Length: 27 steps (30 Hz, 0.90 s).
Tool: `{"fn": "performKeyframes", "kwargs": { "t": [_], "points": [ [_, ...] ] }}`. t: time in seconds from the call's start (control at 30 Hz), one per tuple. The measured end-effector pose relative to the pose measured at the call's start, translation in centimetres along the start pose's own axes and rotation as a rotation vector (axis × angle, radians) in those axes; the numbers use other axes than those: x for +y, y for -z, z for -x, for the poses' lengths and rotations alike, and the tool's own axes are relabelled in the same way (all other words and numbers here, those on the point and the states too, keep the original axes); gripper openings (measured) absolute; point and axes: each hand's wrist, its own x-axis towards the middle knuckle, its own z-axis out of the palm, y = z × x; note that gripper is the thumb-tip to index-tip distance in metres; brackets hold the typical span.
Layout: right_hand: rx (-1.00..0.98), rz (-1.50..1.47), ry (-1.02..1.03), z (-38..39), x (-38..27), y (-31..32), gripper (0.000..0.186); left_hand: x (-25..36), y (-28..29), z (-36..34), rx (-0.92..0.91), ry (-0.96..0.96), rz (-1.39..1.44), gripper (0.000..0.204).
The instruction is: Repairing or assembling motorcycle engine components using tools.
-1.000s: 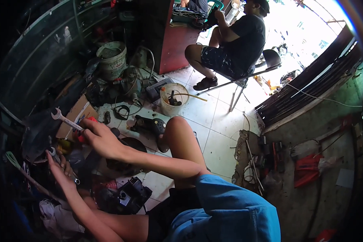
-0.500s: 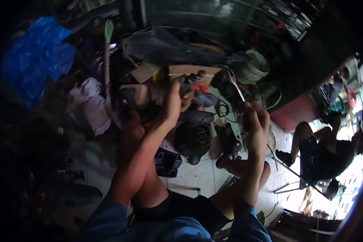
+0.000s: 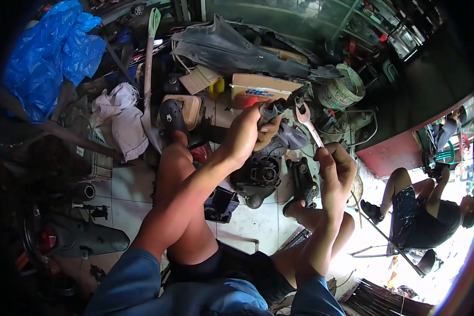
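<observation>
My left hand point(image 3: 250, 131) is closed on a silver tool point(image 3: 267, 113) and a dark metal part point(image 3: 283, 104) at the centre of the view; its exact shape is partly hidden by fingers. My right hand point(image 3: 334, 168) grips a silver open-ended wrench point(image 3: 310, 126) by the lower end. The wrench's jaw is up beside the right end of the dark part; whether they touch I cannot tell. Below both hands, a round dark housing point(image 3: 255, 176) and a black plastic box point(image 3: 221, 208) lie on the tiled floor point(image 3: 247, 231), between my legs.
A blue plastic sheet point(image 3: 52, 58), pale sacks point(image 3: 126, 139) and a shovel point(image 3: 149, 68) are left. Dark panels point(image 3: 226, 47), a cardboard box point(image 3: 263, 87) and a bucket point(image 3: 342, 87) lie ahead. Another person point(image 3: 437, 216) sits on a folding chair at right; a green motorcycle part point(image 3: 89, 239) lies lower left.
The view has swung leftward, so the seated person now appears lower right. My hands have come closer together, the wrench's jaw now near the part in my left hand.
</observation>
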Motion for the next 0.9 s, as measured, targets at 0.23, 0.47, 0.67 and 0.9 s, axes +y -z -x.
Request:
{"fn": "performKeyframes", "kwargs": {
  "t": [0.23,0.47,0.67,0.9],
  "points": [
    [-0.067,0.090,0.034,-0.1,0.5,1.9,0.023,0.9,0.4,0.2,-0.067,0.160,-0.051,0.026],
    [-0.113,0.202,0.037,0.0,0.8,3.0,0.022,0.3,0.5,0.1,-0.274,0.161,-0.167,0.026],
    [-0.128,0.123,0.052,0.0,0.4,4.4,0.021,-0.1,0.4,0.1,-0.191,0.286,-0.051,0.031],
    [-0.133,0.155,0.096,-0.2,0.6,4.3,0.020,-0.2,0.5,0.0,-0.201,0.300,-0.069,0.041]
  ]
}}
